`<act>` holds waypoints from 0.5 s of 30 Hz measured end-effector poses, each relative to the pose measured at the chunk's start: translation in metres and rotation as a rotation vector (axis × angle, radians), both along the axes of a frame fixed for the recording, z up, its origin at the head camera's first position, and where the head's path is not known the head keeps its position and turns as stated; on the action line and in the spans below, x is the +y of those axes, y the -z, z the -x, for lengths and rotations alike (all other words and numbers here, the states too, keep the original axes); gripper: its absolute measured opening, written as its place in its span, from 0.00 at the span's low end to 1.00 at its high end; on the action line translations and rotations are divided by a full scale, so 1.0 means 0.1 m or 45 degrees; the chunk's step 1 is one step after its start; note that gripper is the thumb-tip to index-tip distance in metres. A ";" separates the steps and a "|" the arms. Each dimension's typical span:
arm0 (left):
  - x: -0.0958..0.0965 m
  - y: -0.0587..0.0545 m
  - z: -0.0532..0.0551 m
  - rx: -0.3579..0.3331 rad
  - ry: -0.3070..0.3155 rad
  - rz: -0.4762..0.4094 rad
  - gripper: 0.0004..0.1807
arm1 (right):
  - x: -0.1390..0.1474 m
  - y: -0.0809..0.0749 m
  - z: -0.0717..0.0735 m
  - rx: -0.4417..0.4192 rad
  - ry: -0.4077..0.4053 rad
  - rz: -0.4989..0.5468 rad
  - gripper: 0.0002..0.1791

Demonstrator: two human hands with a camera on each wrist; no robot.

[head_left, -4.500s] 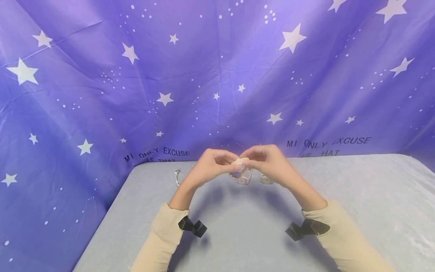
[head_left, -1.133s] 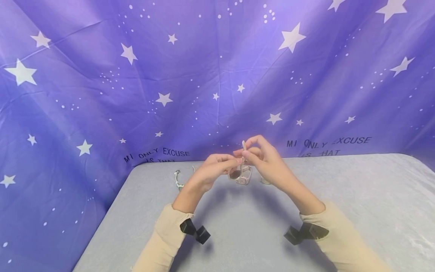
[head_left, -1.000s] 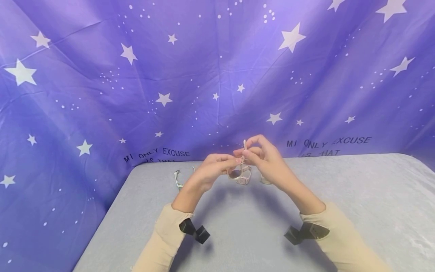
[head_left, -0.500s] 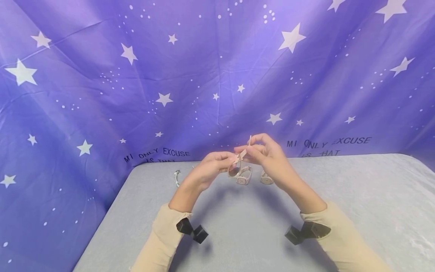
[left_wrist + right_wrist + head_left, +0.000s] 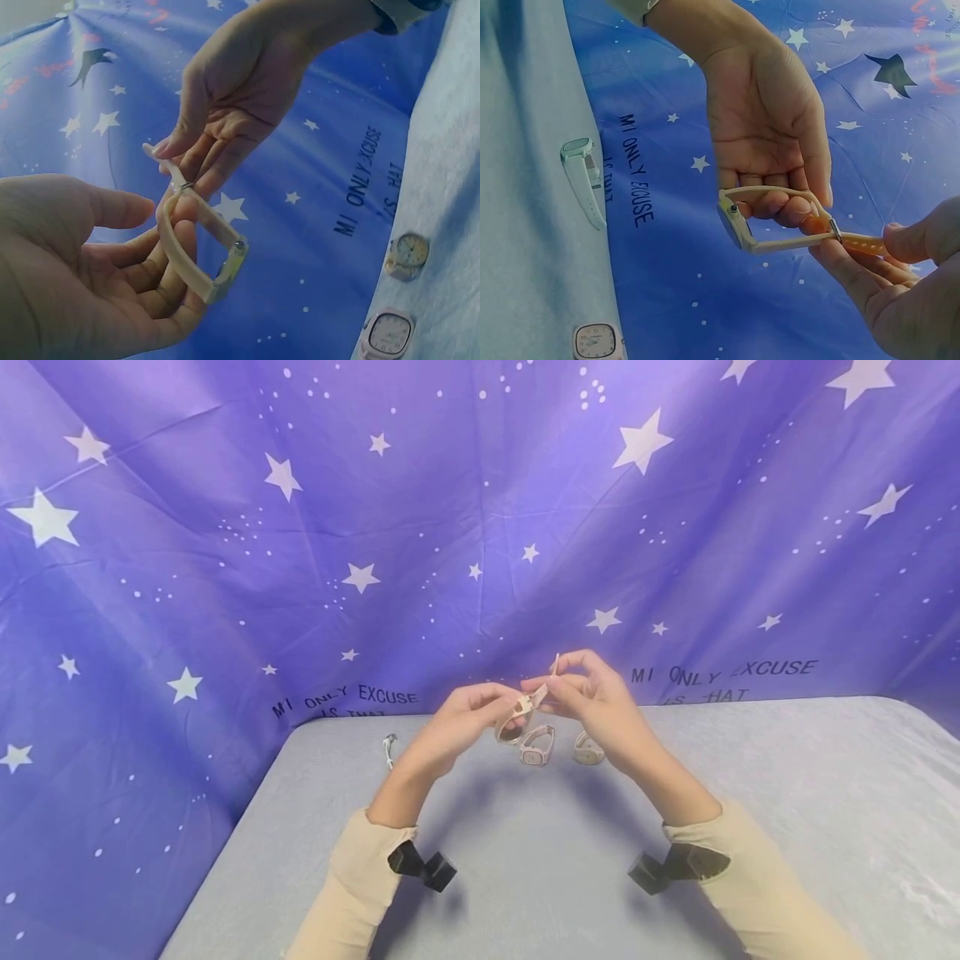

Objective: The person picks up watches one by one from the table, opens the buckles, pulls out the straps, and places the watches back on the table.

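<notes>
Both hands hold a pale cream wristwatch [image 5: 512, 732] in the air above the far part of the table. My left hand [image 5: 457, 727] grips its looped band, the fingers curled at the inside of the loop in the right wrist view. A metal buckle [image 5: 835, 229] sits on the band, with the holed strap end passing through it. My right hand [image 5: 603, 703] pinches that strap end [image 5: 159, 154] between thumb and fingers, just beyond the buckle. The watch case [image 5: 735, 222] hangs at the opposite end of the loop, its face turned away in the head view.
On the grey table cover [image 5: 547, 877] stand a pink square-faced watch [image 5: 535, 753] and a round-faced watch [image 5: 588, 750]. A white-strapped watch [image 5: 581, 176] lies at the left. A purple star-printed curtain [image 5: 480, 510] hangs behind the table's far edge.
From close together at the watch, my hands have drawn slightly apart. My right hand has risen with the strap end, and the buckle shows between them. My left hand has lately shifted a little left.
</notes>
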State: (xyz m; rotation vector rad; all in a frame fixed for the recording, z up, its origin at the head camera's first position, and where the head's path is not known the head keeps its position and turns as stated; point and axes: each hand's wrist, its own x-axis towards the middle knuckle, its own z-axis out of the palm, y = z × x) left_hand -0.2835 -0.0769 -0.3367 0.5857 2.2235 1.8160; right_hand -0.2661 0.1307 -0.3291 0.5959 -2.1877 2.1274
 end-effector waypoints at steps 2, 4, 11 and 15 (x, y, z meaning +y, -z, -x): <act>0.03 0.00 -0.01 0.038 -0.024 0.013 0.13 | 0.00 0.00 0.01 0.000 0.003 0.015 0.05; 0.05 0.00 -0.02 0.087 -0.039 0.019 0.13 | 0.00 0.01 0.01 -0.002 0.011 0.022 0.05; 0.08 0.02 -0.03 0.258 -0.043 -0.015 0.11 | 0.01 -0.01 0.01 -0.005 0.012 0.055 0.06; 0.10 0.03 -0.04 0.330 -0.065 0.033 0.10 | 0.00 -0.02 -0.01 -0.002 0.039 0.016 0.07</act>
